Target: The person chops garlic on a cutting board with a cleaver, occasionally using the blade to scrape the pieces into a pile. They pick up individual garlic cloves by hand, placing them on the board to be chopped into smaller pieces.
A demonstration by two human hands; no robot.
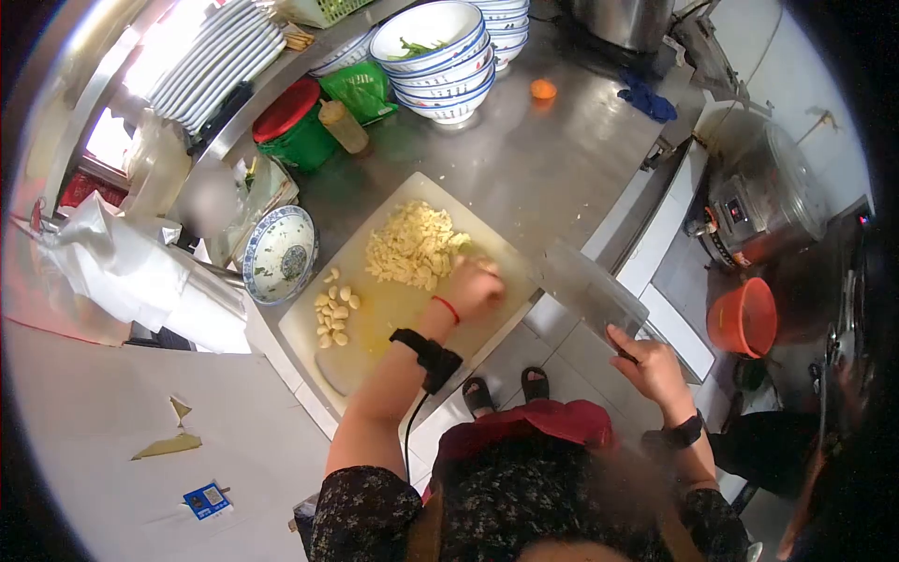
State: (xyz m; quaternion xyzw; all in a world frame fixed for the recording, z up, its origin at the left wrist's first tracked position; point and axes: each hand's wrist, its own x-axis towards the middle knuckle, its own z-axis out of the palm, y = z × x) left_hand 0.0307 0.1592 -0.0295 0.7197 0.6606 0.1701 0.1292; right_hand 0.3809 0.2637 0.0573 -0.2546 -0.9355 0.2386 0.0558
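On the steel counter (585,155), a cutting board (379,323) is set near the edge. Chopped garlic (410,242) is heaped there, its right side just beside the curled fingers of the left hand (478,288); whether anything is pinched cannot be told. A knife (592,292) is clamped by the fingers of the right hand (650,367).

1 head cam, fwd/down view, close above cutting bd (375,318)

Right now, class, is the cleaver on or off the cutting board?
Off: the right hand holds the cleaver out beyond the edge of the cutting board.
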